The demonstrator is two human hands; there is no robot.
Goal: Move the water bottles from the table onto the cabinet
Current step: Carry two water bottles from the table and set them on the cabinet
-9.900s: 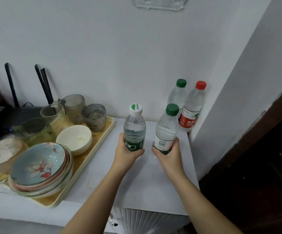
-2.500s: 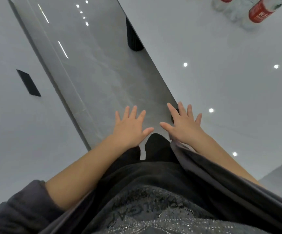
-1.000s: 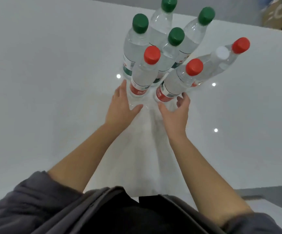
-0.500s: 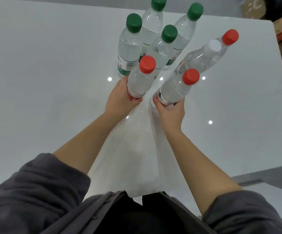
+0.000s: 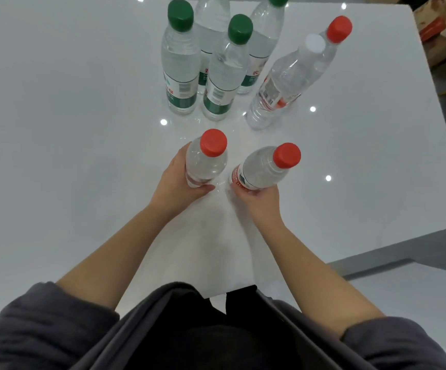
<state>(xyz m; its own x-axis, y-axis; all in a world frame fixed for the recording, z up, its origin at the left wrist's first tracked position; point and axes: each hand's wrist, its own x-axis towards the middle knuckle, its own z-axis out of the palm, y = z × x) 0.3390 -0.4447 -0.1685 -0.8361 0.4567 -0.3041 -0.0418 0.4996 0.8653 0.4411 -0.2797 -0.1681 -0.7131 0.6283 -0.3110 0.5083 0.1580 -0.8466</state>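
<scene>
Here, red-capped bottles (image 5: 263, 166) in both hands, red-and-white labels unreadable.

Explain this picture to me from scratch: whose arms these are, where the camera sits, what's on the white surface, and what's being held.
There is no machine here. A person wears a wide-angle camera on the head, looking forward and down, so the two bare arms are their own. The left hand grips a red-capped bottle and the right hand grips another red-capped bottle, both pulled nearer the body. Further away on the glossy white table stand six more water bottles: four with green caps, such as the nearest green-capped bottle, plus a white-capped bottle and behind it a third red-capped one. Cardboard boxes sit beyond the far right corner.
</scene>
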